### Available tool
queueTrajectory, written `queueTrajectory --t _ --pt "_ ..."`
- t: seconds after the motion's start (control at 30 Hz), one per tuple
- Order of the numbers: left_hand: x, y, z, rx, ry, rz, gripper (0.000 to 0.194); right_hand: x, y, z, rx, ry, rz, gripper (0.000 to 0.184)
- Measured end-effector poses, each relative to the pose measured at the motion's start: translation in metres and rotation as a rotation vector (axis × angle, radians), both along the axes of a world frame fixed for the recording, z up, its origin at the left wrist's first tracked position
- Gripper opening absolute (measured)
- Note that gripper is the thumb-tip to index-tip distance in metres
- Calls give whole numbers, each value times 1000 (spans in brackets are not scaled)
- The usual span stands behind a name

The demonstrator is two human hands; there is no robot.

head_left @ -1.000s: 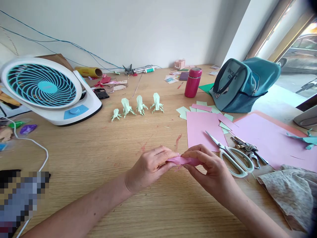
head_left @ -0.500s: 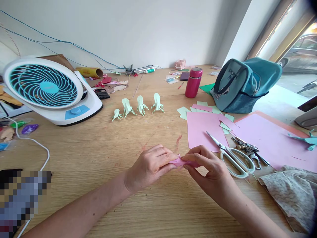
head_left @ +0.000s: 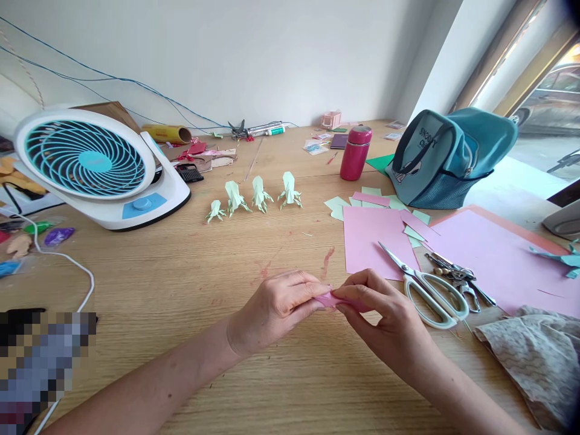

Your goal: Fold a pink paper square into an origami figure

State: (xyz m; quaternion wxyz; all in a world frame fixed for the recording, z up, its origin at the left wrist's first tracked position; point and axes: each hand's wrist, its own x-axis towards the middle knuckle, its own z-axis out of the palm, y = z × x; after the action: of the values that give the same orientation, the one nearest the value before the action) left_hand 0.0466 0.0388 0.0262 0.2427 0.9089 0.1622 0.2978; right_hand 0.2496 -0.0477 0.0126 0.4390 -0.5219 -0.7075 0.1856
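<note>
A small piece of folded pink paper (head_left: 327, 298) is pinched between my two hands above the wooden table. My left hand (head_left: 284, 303) has its fingers closed over the paper's left end. The thumb and fingertips of my right hand (head_left: 379, 309) press on its right part, and much of the paper is hidden behind them. Beyond my hands, several pale green folded paper figures (head_left: 260, 194) with thin legs stand in a row. White-handled scissors (head_left: 430, 297) lie to the right of my right hand, their blades reaching onto a pink paper sheet (head_left: 374, 235).
Right of the scissors are keys (head_left: 460, 279), a large pink sheet (head_left: 493, 260) and a patterned cloth (head_left: 534, 356). Behind them stand a magenta flask (head_left: 355, 154) and a teal backpack (head_left: 448, 160). A white fan (head_left: 158, 208) occupies the left, its white cable (head_left: 86, 266) running toward the front.
The whole view has shifted slightly. Both hands keep their pinch on the pink paper, and less of it shows between the fingers than a second ago.
</note>
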Motion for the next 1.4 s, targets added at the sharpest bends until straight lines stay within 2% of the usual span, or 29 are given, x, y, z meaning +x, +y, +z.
queueTrajectory --t 0.13,0.3,0.5,0.73,0.9,1.1,1.4 --pt "1 -2 4 -50 -5 46 11 1 0 -2 22 -16 -2 22" --pt "1 -2 6 8 30 62 8 4 -1 3 27 -33 15 22" --pt "-1 -2 6 186 53 -23 11 4 -3 6 -5 0 29 21" --pt "-1 -1 9 158 66 -51 19 1 -1 2 80 -8 25 23" --pt "-1 -2 11 198 68 -27 14 1 -1 2 92 -26 18 24" --pt "1 -5 14 77 39 -2 10 2 -1 -1 109 -35 31 22" --pt "0 -3 10 -123 13 -9 9 2 -1 0 113 -64 39 22"
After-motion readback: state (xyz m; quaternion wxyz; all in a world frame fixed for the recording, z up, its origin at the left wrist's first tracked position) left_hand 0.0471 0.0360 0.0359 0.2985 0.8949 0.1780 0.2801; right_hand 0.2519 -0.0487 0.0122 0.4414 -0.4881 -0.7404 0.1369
